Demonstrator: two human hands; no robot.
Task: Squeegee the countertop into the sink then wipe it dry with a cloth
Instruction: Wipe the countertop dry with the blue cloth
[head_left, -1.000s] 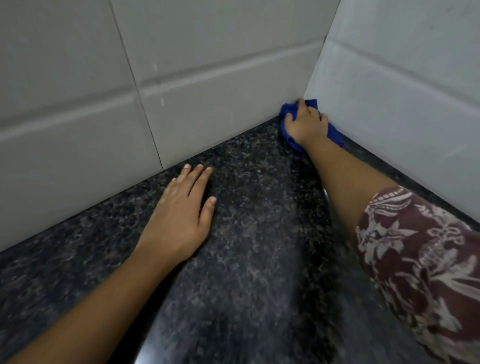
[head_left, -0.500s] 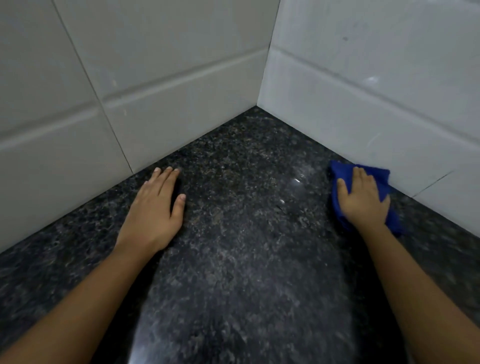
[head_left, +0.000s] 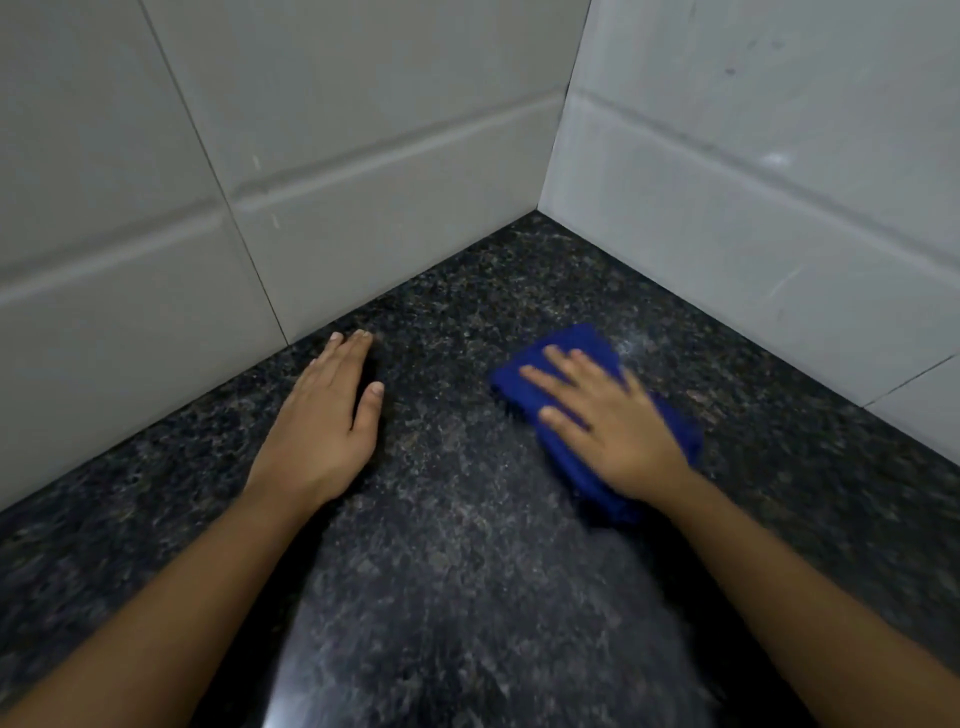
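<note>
A dark speckled granite countertop (head_left: 457, 545) fills the lower view and runs into a tiled corner. My right hand (head_left: 597, 421) lies flat with fingers spread on a folded blue cloth (head_left: 566, 345), pressing it onto the counter right of centre. My left hand (head_left: 327, 421) rests palm down on the bare counter near the left wall, fingers together, holding nothing. No sink or squeegee is in view.
Pale grey wall tiles (head_left: 363, 171) rise along the left and the right wall tiles (head_left: 753, 208) meet them at the corner (head_left: 540, 210). A bright reflection streak shows on the counter near the bottom edge.
My right hand has slid the blue cloth out of the corner, along the right wall, then leftward toward the middle of the counter. The left hand stays planted.
</note>
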